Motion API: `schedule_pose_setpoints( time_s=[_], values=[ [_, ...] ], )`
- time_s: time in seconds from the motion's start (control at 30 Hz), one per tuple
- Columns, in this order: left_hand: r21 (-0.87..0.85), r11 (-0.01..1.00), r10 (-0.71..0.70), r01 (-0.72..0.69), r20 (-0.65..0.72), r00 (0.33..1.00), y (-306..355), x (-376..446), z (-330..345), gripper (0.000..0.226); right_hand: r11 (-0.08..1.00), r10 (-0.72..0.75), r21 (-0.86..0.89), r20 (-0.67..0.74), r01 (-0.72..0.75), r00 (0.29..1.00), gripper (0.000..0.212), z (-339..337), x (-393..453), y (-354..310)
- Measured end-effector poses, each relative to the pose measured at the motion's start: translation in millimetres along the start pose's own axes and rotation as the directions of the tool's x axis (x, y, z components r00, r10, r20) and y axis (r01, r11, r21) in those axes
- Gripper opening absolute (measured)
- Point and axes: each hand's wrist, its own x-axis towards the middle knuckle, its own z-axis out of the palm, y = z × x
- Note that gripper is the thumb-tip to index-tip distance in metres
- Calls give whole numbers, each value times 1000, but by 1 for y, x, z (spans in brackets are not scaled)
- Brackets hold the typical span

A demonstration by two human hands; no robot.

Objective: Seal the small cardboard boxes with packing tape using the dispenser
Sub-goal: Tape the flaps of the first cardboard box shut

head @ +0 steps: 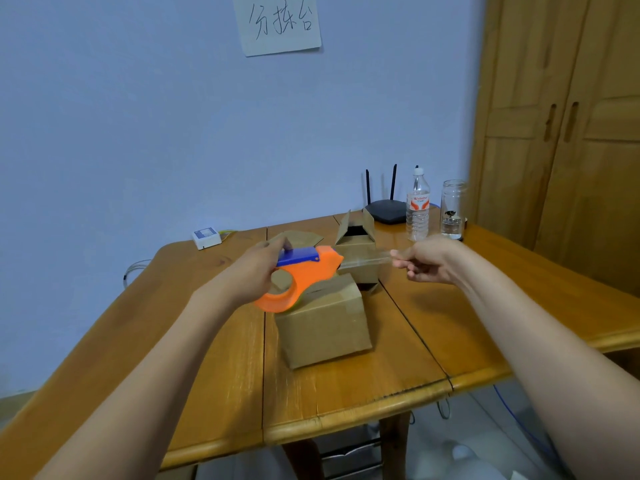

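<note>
My left hand (258, 268) grips the orange tape dispenser (298, 277) while my right hand (427, 259) pinches the clear tape (365, 262), stretching it above the closed cardboard box (323, 323) for sealing.

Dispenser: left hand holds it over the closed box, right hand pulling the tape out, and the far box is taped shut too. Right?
Not quite. The head view shows the far box open, its flaps standing up. The rest holds: the left hand holds the dispenser over the closed box, and the right hand pinches the tape drawn out from it.
</note>
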Motion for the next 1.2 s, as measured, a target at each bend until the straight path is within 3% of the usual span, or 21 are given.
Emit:
schedule_pose_setpoints(
  time_s=[0.33, 0.57, 0.73, 0.87, 0.97, 1.2],
  values=[
    [104, 993, -60, 57, 24, 998, -1, -5, -3, 59, 997, 77, -24, 89, -75, 993, 18, 5, 14, 34],
    [18, 999, -50, 49, 41, 998, 4, -4, 2, 56, 981, 141, 105, 181, -162, 973, 19, 6, 18, 56],
    [-16, 997, -70, 71, 17, 997, 7, -4, 4, 53, 971, 150, 148, 231, -187, 961, 32, 2, 19, 57],
    [-36, 995, -89, 89, 4, 996, 11, -7, 4, 55, 917, 103, 352, 242, -187, 965, 22, 5, 27, 60],
    [-33, 996, -87, 88, 15, 996, 14, -8, 4, 55, 921, 135, 329, 239, -211, 962, 10, 10, 33, 65],
    [-19, 996, -81, 82, 47, 996, 17, -9, 2, 56, 922, 197, 273, 278, -274, 940, 12, 17, 45, 73]
  ],
)
